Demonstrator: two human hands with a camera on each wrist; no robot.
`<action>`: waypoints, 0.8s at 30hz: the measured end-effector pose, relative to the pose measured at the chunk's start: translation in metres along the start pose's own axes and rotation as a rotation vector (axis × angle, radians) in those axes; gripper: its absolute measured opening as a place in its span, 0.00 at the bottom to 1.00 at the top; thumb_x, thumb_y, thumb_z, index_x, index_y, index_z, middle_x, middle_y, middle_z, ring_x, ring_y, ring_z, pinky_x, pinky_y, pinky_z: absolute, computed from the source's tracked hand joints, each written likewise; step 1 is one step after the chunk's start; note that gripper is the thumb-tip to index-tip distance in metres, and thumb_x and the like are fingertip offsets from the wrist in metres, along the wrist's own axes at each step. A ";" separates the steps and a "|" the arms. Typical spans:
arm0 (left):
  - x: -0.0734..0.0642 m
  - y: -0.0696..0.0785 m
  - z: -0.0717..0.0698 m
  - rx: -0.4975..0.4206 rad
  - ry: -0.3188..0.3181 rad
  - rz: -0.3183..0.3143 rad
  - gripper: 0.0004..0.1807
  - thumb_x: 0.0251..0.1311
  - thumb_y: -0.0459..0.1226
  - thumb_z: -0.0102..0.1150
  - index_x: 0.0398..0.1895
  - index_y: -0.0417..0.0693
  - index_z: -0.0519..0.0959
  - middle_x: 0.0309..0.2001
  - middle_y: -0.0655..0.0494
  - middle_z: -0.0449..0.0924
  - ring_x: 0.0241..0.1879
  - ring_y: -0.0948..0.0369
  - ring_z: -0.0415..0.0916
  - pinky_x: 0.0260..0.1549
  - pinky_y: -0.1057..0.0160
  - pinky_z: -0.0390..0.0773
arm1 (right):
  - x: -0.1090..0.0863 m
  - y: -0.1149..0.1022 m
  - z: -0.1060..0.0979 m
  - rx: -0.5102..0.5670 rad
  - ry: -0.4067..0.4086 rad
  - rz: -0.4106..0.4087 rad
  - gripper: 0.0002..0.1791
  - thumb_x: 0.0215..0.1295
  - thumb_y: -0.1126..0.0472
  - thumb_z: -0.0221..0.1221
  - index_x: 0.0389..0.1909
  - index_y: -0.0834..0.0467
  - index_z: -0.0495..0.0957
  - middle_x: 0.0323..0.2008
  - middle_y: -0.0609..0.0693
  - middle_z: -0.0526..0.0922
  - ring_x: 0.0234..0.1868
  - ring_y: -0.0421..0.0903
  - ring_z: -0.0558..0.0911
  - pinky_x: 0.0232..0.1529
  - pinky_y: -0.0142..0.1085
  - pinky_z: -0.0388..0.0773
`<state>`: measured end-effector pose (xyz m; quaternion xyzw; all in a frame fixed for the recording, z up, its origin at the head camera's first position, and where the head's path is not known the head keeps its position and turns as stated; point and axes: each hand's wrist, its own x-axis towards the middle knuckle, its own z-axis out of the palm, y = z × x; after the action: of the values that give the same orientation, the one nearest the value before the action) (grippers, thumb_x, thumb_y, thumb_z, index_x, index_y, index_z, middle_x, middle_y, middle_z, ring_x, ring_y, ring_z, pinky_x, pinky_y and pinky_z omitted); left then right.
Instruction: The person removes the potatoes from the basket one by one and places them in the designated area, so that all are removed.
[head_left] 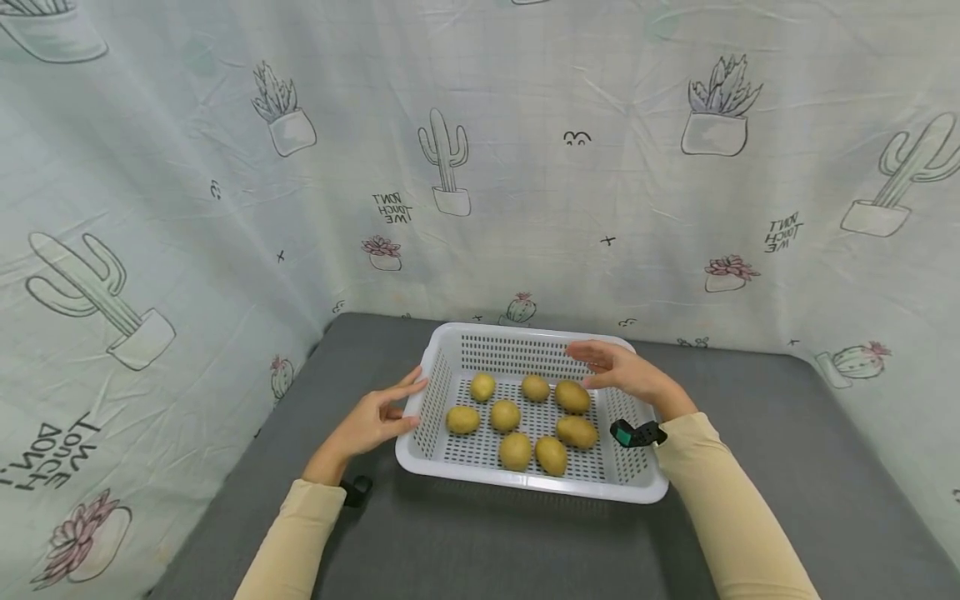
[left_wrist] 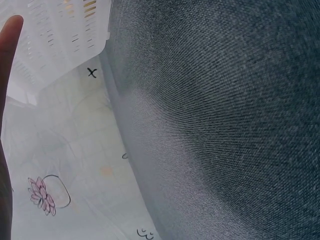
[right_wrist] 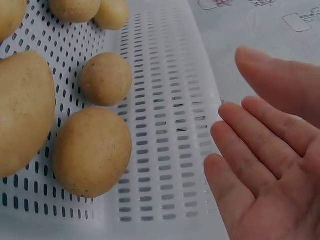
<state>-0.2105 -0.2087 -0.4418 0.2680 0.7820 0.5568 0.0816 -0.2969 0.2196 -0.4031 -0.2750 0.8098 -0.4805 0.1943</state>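
Observation:
A white perforated plastic basket [head_left: 525, 481] holds several potatoes [head_left: 515, 451] spread over its floor. At its left rim is my left hand [head_left: 369, 421], fingers extended; the fingertips reach the rim, though I cannot tell how firmly they touch. One finger of that hand [left_wrist: 5, 55] shows beside the basket's slotted side [left_wrist: 60, 40] in the left wrist view. Over the basket's back right part hovers my right hand [head_left: 626, 372], fingers and thumb apart with nothing between them. The right wrist view shows its palm and relaxed fingers [right_wrist: 242, 182] beside the nearest potato [right_wrist: 92, 152].
The basket stands on a dark grey table [head_left: 525, 550], near its back edge. A pale curtain [head_left: 525, 167] printed with potted cacti hangs behind and at both sides. Black bands [head_left: 637, 433] sit on both wrists.

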 end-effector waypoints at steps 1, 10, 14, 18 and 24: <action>0.000 0.000 0.000 0.001 -0.001 0.003 0.35 0.61 0.30 0.59 0.70 0.34 0.57 0.75 0.41 0.40 0.45 0.41 0.80 0.37 0.64 0.81 | 0.001 0.001 -0.001 0.007 -0.017 0.000 0.35 0.63 0.67 0.58 0.70 0.64 0.56 0.70 0.64 0.58 0.71 0.65 0.56 0.64 0.61 0.56; 0.000 0.000 0.001 0.010 -0.001 0.010 0.35 0.61 0.30 0.59 0.70 0.33 0.58 0.75 0.40 0.40 0.45 0.40 0.80 0.36 0.64 0.81 | 0.011 0.003 -0.006 -0.018 -0.142 0.016 0.35 0.62 0.71 0.57 0.70 0.63 0.57 0.70 0.62 0.59 0.71 0.63 0.57 0.67 0.59 0.53; 0.002 0.000 0.000 0.016 -0.004 0.000 0.35 0.61 0.31 0.59 0.70 0.34 0.58 0.75 0.41 0.40 0.46 0.42 0.80 0.37 0.64 0.81 | 0.016 0.002 -0.008 -0.081 -0.179 0.058 0.35 0.61 0.71 0.56 0.70 0.64 0.58 0.70 0.63 0.60 0.70 0.65 0.57 0.65 0.61 0.56; 0.002 -0.001 0.000 0.033 -0.013 0.008 0.35 0.61 0.31 0.59 0.70 0.34 0.58 0.75 0.41 0.41 0.44 0.45 0.82 0.37 0.64 0.81 | 0.020 0.003 -0.009 -0.126 -0.209 0.103 0.35 0.59 0.73 0.56 0.69 0.64 0.59 0.69 0.63 0.61 0.70 0.65 0.58 0.64 0.61 0.58; -0.001 -0.002 0.000 0.028 -0.024 0.016 0.35 0.62 0.31 0.59 0.70 0.34 0.57 0.75 0.39 0.40 0.43 0.47 0.82 0.37 0.64 0.82 | 0.029 0.007 -0.006 -0.247 -0.242 0.152 0.37 0.56 0.73 0.58 0.69 0.63 0.59 0.69 0.61 0.63 0.69 0.63 0.60 0.64 0.59 0.58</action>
<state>-0.2102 -0.2092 -0.4436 0.2821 0.7864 0.5433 0.0829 -0.3244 0.2084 -0.4081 -0.2904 0.8519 -0.3246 0.2907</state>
